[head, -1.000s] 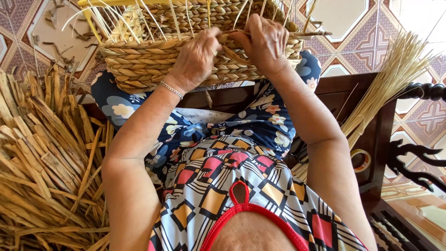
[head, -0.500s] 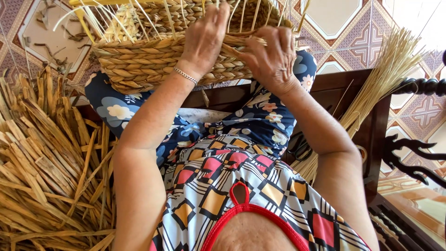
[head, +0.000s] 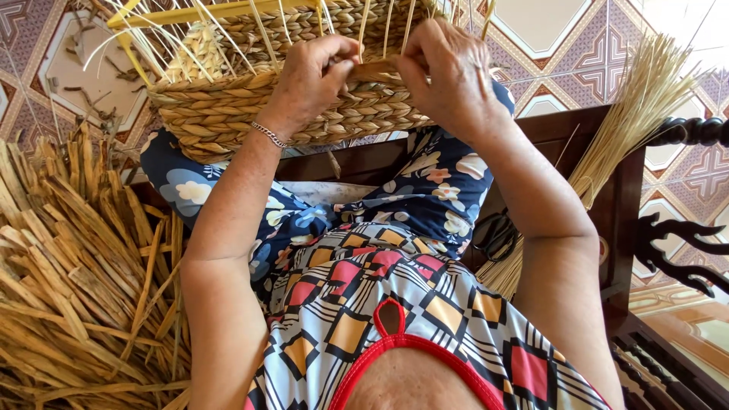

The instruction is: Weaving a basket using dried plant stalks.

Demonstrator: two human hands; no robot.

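Together, hands pinching basket rim strand

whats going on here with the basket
A seated person is weaving a half-made basket resting on their knees. Both the left hand and right hand pinch a flat strand at the rim, among upright thin stakes. A pile of dried straw lies at their left, a finer bundle at their right.
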